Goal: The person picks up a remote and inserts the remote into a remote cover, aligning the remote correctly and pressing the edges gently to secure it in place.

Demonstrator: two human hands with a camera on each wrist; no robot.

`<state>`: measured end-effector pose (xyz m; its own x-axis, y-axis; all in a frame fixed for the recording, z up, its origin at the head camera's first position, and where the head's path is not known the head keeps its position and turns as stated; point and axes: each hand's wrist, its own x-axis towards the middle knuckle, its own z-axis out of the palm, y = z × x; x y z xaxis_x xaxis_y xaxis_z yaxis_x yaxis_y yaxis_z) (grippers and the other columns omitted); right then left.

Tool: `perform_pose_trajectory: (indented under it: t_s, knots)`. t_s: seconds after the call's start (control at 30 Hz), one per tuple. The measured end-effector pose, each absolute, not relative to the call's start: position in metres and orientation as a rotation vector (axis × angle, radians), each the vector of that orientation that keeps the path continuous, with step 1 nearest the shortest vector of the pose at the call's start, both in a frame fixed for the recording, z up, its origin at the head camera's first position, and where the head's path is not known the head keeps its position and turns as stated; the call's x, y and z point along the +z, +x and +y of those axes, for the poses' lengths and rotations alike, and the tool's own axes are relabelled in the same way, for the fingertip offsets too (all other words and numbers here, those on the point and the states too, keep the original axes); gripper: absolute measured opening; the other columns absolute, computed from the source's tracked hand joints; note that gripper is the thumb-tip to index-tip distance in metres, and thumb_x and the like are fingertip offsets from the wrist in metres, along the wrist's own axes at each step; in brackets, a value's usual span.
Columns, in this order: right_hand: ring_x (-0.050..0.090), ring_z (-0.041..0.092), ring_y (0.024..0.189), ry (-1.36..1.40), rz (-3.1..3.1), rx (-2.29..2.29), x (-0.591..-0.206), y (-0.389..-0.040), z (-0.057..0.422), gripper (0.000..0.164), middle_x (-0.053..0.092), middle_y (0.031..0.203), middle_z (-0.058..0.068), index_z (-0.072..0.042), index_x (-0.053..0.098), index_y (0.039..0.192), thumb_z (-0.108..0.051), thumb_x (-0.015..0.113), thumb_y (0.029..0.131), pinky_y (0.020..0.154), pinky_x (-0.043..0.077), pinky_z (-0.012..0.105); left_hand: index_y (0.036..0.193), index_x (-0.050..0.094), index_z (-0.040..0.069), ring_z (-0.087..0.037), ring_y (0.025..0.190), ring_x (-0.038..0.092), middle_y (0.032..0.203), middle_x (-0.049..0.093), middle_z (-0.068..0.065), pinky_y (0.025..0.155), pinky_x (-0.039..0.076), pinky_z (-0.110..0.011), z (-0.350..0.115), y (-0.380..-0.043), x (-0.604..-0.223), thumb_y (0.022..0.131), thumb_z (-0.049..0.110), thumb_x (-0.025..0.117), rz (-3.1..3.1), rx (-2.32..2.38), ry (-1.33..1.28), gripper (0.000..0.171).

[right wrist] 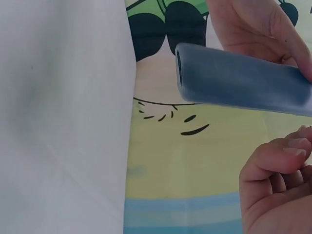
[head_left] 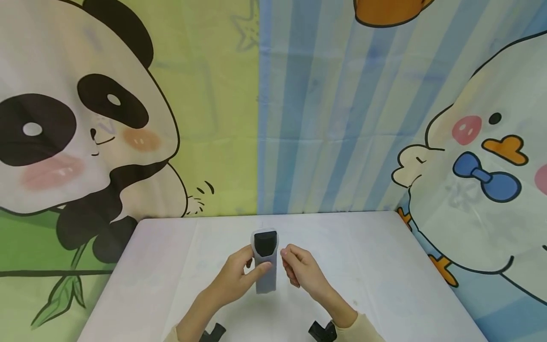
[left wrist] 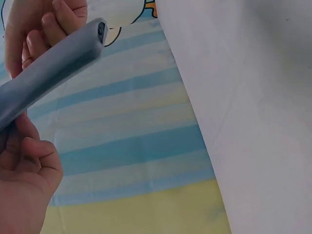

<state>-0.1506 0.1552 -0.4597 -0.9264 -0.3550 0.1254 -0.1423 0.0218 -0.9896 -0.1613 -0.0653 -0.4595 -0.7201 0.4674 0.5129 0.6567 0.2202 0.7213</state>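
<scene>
A slim grey-blue handheld device with a black panel on its upper front stands upright over the table. My left hand grips it from the left, thumb across the front and fingers behind its edge. Beside its right edge my right hand has its fingers curled in, with nothing visible in them. In the right wrist view a gap shows between that hand and the device. The left wrist view shows a small dark opening in the end of the device.
The white table lies below both hands, its far edge against a cartoon-printed curtain. Black wrist mounts sit by both forearms at the bottom of the head view.
</scene>
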Motion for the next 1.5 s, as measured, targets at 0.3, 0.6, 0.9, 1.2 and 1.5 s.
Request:
perform_pose_trajectory:
  t_s: [0.3,0.6,0.9,1.2,1.5]
  knots:
    - [0.047,0.017,0.055,-0.757,2.276,-2.088,-0.458,-0.153,0.155,0.008,0.054,0.079,0.012,0.000,0.057,0.105,-0.008,0.055,0.104,0.042,0.045,0.027,0.114,0.066,0.014,-0.013,0.076,0.055,0.088,0.064,0.005,0.063,0.047,-0.029,-0.061,-0.161,-0.461,0.099,0.025,0.066,-2.407,-1.840,-0.916,0.019]
    - [0.051,0.018,0.060,-0.744,2.221,-2.066,-0.463,-0.152,0.155,0.008,0.053,0.080,0.026,0.000,0.056,0.105,-0.007,0.057,0.102,0.048,0.048,0.027,0.121,0.061,0.004,-0.019,0.095,0.067,0.107,0.067,-0.005,0.080,0.055,-0.032,-0.057,-0.163,-0.468,0.104,0.025,0.058,-2.474,-2.062,-0.918,0.027]
    - [0.052,0.014,0.066,-0.773,2.278,-2.003,-0.467,-0.155,0.158,0.006,0.056,0.082,0.010,-0.004,0.057,0.107,-0.007,0.059,0.102,0.049,0.047,0.029,0.126,0.062,0.010,-0.013,0.082,0.064,0.098,0.065,-0.002,0.070,0.052,-0.029,-0.054,-0.165,-0.470,0.104,0.023,0.057,-2.447,-2.031,-0.837,0.026]
    - [0.047,0.008,0.061,-0.900,2.540,-1.880,-0.447,-0.161,0.167,0.012,0.053,0.076,-0.001,-0.012,0.057,0.093,-0.003,0.063,0.098,0.051,0.042,0.025,0.123,0.063,0.015,-0.013,0.073,0.055,0.088,0.059,0.002,0.063,0.049,-0.028,-0.051,-0.165,-0.475,0.101,0.026,0.063,-2.468,-1.917,-0.853,0.025]
    - [0.036,0.004,0.052,-0.957,2.524,-1.688,-0.441,-0.167,0.171,0.025,0.042,0.063,-0.008,-0.016,0.051,0.079,-0.015,0.067,0.098,0.047,0.033,0.022,0.122,0.063,0.015,-0.012,0.077,0.056,0.092,0.061,0.003,0.065,0.051,-0.029,-0.051,-0.165,-0.477,0.101,0.018,0.063,-2.427,-1.925,-0.946,0.021]
